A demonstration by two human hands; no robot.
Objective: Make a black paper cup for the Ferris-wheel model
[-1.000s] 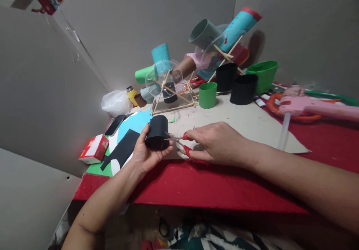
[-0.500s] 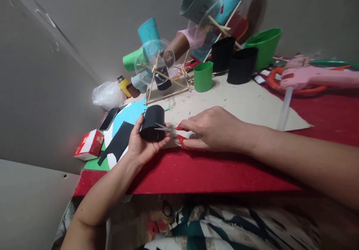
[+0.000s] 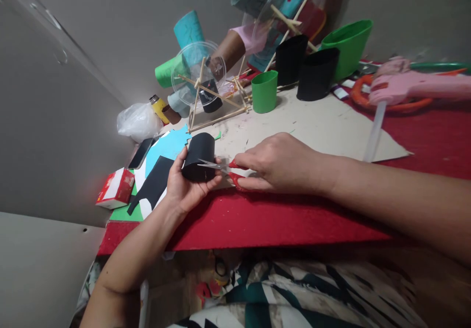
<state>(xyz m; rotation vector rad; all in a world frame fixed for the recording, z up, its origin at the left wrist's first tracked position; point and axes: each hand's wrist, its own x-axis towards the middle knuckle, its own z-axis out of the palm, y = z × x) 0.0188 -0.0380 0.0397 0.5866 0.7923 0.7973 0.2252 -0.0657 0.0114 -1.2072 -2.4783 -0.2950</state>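
Note:
A black paper cup [image 3: 200,152] rests in my left hand [image 3: 184,186], its fingers curled under and around it. My right hand [image 3: 272,164] grips the red handles of a pair of scissors [image 3: 237,176]. The scissor blades are slightly parted and lie across the lower edge of the black cup; whether they bite into the paper I cannot tell. Black paper [image 3: 155,181] and blue paper [image 3: 167,146] lie left of my left hand. Just beyond the cup stands a small wheel [image 3: 198,80] of clear plastic and sticks, with coloured paper cups around it.
Green [image 3: 265,91] and black cups [image 3: 318,74] stand at the back of the grey board [image 3: 316,127]. A pink glue gun [image 3: 408,88] lies right. Another person's hand [image 3: 221,61] reaches behind the wheel. A red-and-white box [image 3: 116,188], phone [image 3: 140,153] and plastic bag [image 3: 138,121] are left.
The view has shifted slightly, so most things sit a little higher. My hands keep their hold on the cup and scissors, and the blades reach slightly further left across the cup.

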